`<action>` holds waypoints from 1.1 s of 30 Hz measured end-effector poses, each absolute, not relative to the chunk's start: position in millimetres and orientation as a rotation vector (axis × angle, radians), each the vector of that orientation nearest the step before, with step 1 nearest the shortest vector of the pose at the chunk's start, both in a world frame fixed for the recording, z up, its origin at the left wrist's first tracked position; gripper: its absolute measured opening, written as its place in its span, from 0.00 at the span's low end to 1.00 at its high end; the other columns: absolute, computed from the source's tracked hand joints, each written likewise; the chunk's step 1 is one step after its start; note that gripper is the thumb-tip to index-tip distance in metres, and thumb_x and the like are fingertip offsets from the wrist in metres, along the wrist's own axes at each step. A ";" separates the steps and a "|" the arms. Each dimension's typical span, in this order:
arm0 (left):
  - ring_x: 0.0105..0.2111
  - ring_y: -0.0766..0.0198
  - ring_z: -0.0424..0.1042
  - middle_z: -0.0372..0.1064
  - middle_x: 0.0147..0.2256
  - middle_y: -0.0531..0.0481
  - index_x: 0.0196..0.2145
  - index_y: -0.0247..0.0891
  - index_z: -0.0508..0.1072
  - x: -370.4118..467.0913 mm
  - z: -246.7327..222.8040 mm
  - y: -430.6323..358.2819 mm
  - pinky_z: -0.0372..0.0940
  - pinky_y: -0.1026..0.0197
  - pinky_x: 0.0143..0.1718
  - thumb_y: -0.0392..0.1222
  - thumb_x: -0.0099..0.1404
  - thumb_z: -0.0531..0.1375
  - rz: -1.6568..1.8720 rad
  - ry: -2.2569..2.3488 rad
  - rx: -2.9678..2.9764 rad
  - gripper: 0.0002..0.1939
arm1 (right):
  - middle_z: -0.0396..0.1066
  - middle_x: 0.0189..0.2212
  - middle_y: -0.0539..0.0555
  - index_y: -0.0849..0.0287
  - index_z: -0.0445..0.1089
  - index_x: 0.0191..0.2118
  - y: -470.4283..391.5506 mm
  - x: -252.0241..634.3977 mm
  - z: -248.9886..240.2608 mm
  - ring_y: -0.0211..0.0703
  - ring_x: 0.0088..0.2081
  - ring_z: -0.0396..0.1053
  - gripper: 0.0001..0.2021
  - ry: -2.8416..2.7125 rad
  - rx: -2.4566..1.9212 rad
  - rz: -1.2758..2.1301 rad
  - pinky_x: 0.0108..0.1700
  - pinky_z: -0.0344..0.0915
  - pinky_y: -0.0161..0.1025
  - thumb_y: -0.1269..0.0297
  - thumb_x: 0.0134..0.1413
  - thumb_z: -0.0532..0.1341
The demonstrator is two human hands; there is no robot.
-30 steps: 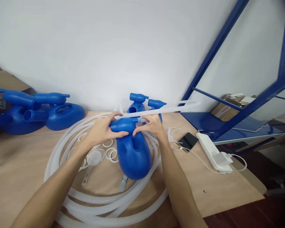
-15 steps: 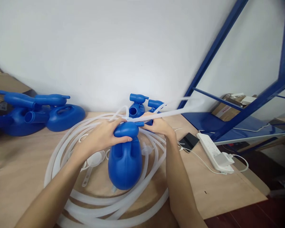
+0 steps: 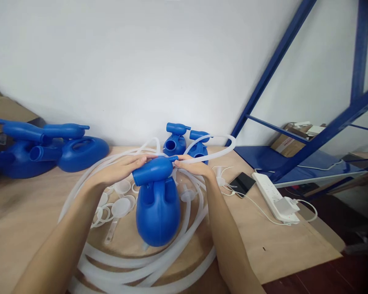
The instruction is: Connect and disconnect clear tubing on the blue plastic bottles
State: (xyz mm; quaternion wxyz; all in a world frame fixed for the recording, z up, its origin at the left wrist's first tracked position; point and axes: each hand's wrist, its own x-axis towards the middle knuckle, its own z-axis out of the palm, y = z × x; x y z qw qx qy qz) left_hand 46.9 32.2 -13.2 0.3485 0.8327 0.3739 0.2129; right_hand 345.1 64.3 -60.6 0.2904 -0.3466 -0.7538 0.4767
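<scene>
A blue plastic bottle [image 3: 158, 216] with a handle stands in front of me inside a coil of translucent white hose [image 3: 119, 275]. On top of it sits a blue bulb-shaped spout piece [image 3: 155, 169], its narrow nozzle pointing right. My left hand [image 3: 127, 166] lies along the far left side of this piece, fingers stretched out and the tips partly hidden behind it. Beside the nozzle, my right hand [image 3: 192, 166] is closed on the hose near its end; some fingers are out of sight. From there the hose loops right and back.
Clear plastic caps and rings [image 3: 121, 207] lie left of the bottle. More blue bottles [image 3: 84, 153] stand at left, others [image 3: 175, 143] by the wall. A phone [image 3: 243, 184], a power strip [image 3: 274, 200] and a blue metal shelf frame [image 3: 276, 61] are at right.
My left hand has released its grip on the spout piece and slid behind it. The spout piece has turned, its wide end now toward the left. The hose loop has drawn in closer.
</scene>
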 end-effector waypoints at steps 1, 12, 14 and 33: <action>0.69 0.48 0.62 0.64 0.69 0.50 0.66 0.46 0.71 47.0 -13.8 33.4 0.56 0.50 0.71 0.68 0.74 0.48 0.539 0.973 2.171 0.35 | 0.82 0.46 0.58 0.57 0.80 0.46 63.7 347.2 -59.2 0.52 0.51 0.78 0.27 -2.014 -0.940 1.274 0.58 0.72 0.48 0.36 0.60 0.64; 0.64 0.49 0.68 0.67 0.67 0.48 0.67 0.45 0.69 41.4 -19.2 40.2 0.64 0.51 0.66 0.62 0.71 0.60 0.479 0.965 2.239 0.33 | 0.80 0.26 0.53 0.56 0.77 0.41 44.1 396.6 -29.7 0.46 0.30 0.80 0.27 -1.374 -0.879 1.055 0.41 0.77 0.43 0.34 0.53 0.69; 0.64 0.49 0.68 0.67 0.67 0.47 0.67 0.44 0.70 40.4 -19.7 41.0 0.64 0.51 0.66 0.62 0.71 0.60 0.479 0.974 2.244 0.33 | 0.80 0.26 0.52 0.56 0.76 0.41 45.4 396.7 -27.1 0.45 0.30 0.80 0.26 -1.206 -0.870 1.013 0.39 0.77 0.41 0.35 0.54 0.68; 0.69 0.45 0.62 0.63 0.70 0.50 0.69 0.49 0.68 51.9 -18.2 26.2 0.61 0.49 0.68 0.70 0.70 0.56 0.533 1.008 2.220 0.37 | 0.74 0.61 0.56 0.50 0.69 0.66 24.5 321.4 -23.8 0.57 0.69 0.64 0.40 -1.685 -1.240 1.151 0.74 0.54 0.57 0.32 0.54 0.66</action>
